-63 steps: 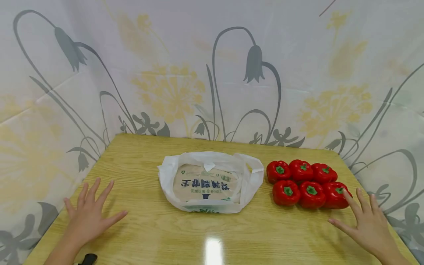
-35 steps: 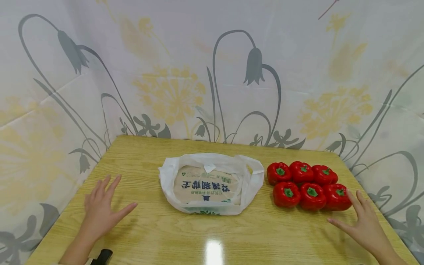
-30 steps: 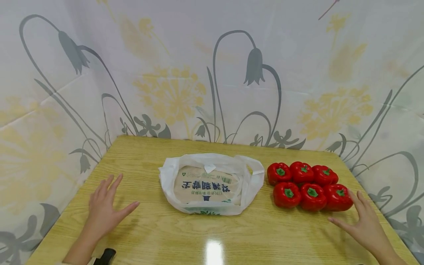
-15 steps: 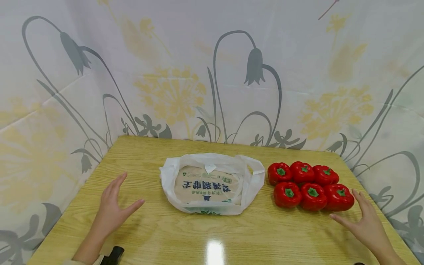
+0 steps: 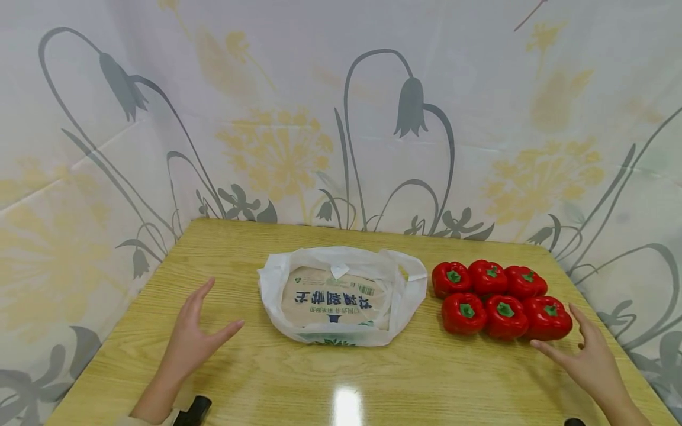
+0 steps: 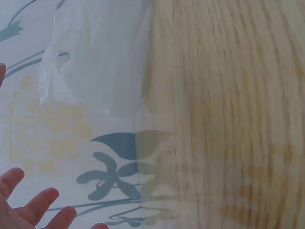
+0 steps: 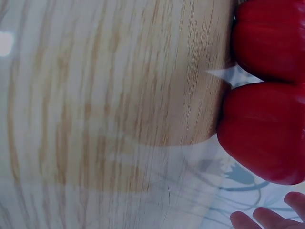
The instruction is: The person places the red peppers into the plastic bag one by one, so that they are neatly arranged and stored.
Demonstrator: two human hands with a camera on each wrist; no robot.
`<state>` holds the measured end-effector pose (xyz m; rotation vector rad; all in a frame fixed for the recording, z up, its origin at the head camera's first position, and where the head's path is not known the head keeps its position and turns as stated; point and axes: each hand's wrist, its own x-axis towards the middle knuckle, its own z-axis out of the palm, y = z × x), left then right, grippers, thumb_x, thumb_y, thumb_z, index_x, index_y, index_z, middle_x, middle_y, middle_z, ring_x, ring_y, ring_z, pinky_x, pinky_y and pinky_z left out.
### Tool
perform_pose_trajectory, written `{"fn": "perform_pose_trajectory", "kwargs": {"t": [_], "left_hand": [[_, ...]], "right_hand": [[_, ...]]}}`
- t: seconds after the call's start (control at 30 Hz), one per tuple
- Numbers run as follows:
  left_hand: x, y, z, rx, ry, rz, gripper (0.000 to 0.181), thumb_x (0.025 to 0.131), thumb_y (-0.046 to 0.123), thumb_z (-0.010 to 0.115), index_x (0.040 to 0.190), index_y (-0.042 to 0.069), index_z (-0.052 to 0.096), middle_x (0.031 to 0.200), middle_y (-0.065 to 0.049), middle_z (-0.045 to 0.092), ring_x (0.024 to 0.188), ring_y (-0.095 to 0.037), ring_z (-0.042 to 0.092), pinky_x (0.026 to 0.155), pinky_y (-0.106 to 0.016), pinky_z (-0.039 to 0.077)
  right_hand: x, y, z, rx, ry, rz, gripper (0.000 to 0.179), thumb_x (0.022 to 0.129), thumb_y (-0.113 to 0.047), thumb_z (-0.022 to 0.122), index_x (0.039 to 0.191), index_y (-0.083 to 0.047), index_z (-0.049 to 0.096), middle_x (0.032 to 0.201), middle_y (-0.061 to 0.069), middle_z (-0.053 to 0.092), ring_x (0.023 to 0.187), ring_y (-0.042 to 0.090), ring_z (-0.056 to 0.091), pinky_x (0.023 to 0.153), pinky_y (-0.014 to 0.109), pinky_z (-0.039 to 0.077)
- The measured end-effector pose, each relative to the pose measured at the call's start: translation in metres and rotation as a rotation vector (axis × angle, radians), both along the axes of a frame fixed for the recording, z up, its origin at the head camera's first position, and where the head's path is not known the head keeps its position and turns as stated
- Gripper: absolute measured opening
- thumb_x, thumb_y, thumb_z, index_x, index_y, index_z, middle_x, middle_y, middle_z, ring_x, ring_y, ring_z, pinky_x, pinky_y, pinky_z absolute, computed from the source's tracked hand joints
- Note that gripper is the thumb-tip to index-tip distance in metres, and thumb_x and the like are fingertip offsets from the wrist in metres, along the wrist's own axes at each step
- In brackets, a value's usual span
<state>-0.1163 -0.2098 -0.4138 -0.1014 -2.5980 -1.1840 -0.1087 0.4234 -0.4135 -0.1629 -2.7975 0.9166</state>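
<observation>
In the head view, a white plastic bag [image 5: 411, 302] lies mid-table with its mouth open, a beige printed paper package [image 5: 333, 299] inside. My left hand [image 5: 192, 343] hovers left of the bag, apart from it, thumb and fingers spread and holding nothing. Several glossy red bell peppers with green stems stand in two rows right of the bag. My right hand [image 5: 591, 361] is beside the front right bell pepper [image 5: 547, 318], thumb at its near side and fingers at its right. Whether it touches is unclear. In the right wrist view, fingertips [image 7: 267, 219] appear below that pepper [image 7: 264, 131].
The wood-grain table [image 5: 298, 378] has a light reflection near its front. A patterned cloth [image 5: 298, 118] hangs behind it and along both sides. A black wrist strap part [image 5: 194, 409] shows below my left hand.
My left hand has moved right, nearer the bag, its fingers less spread than at first. My right hand has drawn slightly closer around the front right bell pepper. Bag and peppers stay put.
</observation>
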Motion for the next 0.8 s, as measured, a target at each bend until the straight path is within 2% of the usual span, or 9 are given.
{"fn": "perform_pose_trajectory", "kwargs": {"t": [0.33,0.57,0.7,0.8], "left_hand": [[-0.003,0.008,-0.008,0.102,0.02,-0.029,0.09,0.078,0.026,0.077,0.146,0.005,0.024,0.145,-0.022,0.027,0.128,-0.044,0.027,0.097,-0.062,0.032],[-0.005,0.014,-0.006,0.167,0.002,-0.036,0.084,0.081,0.022,0.075,0.144,-0.001,0.024,0.143,-0.024,0.029,0.127,-0.043,0.029,0.095,-0.057,0.038],[-0.005,0.018,-0.005,0.216,-0.019,-0.033,0.082,0.082,0.021,0.073,0.145,0.0,0.024,0.142,-0.024,0.03,0.127,-0.042,0.031,0.094,-0.054,0.041],[-0.005,0.02,-0.006,0.238,-0.027,-0.038,0.081,0.083,0.019,0.073,0.145,0.001,0.024,0.141,-0.024,0.031,0.126,-0.042,0.031,0.093,-0.054,0.042]], "right_hand": [[-0.004,0.0,0.0,-0.071,-0.032,0.007,0.099,0.085,-0.028,0.07,0.145,0.006,0.0,0.144,0.038,0.004,0.114,0.067,0.022,0.08,0.073,0.033],[-0.009,0.001,-0.002,-0.107,-0.041,0.029,0.1,0.084,-0.024,0.071,0.146,0.005,-0.002,0.145,0.037,0.004,0.115,0.066,0.022,0.079,0.072,0.032],[-0.011,0.003,-0.003,-0.132,-0.067,0.017,0.1,0.086,-0.026,0.069,0.146,0.003,-0.005,0.144,0.038,0.003,0.115,0.067,0.021,0.081,0.072,0.032],[-0.013,0.004,-0.004,-0.132,-0.073,0.013,0.1,0.085,-0.027,0.069,0.146,0.004,-0.004,0.144,0.038,0.004,0.115,0.066,0.022,0.079,0.065,0.04]]}}
